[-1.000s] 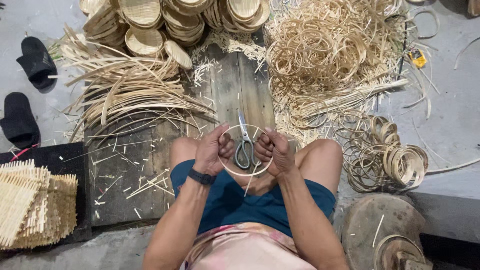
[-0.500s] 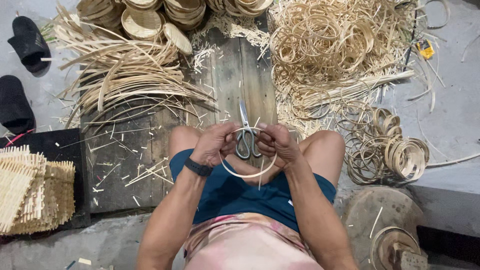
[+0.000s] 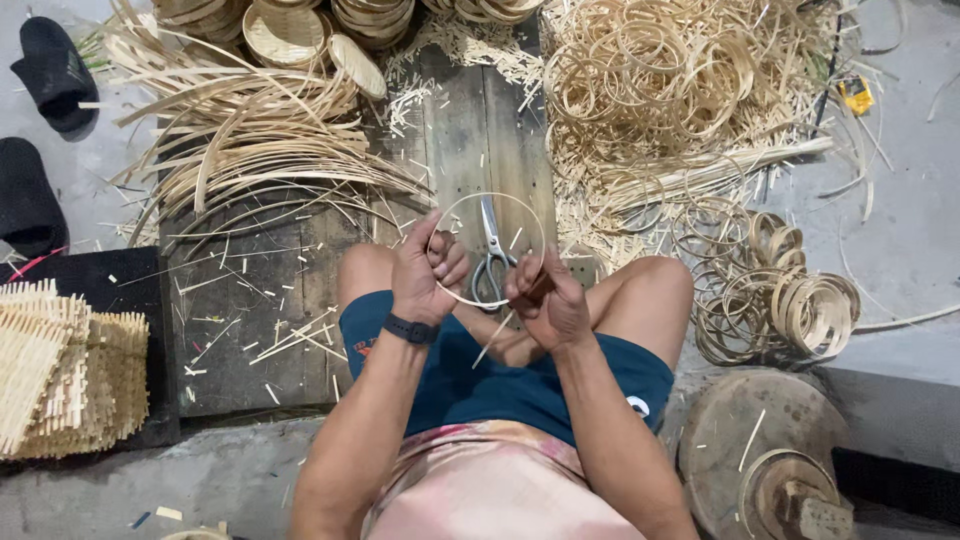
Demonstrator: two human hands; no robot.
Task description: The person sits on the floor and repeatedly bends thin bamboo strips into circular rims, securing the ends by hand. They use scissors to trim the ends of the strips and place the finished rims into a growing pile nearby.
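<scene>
From my remote seat, at nine o'clock I see a stack of pale woven bamboo mats point(image 3: 60, 370), and at eleven o'clock a fan of long curved bamboo strips point(image 3: 260, 150) on the dark wooden board point(image 3: 250, 300). At centre my left hand point(image 3: 428, 270), a black band on its wrist, pinches the left edge of a thin round bamboo hoop point(image 3: 487, 250) while my right hand point(image 3: 545, 300) is closed on its lower right edge, metal scissors point(image 3: 490, 255) lying on the board behind the ring. At one o'clock a heap of finished bamboo rings point(image 3: 660, 90) spreads out, with wider coiled bands point(image 3: 790, 300) at three o'clock.
</scene>
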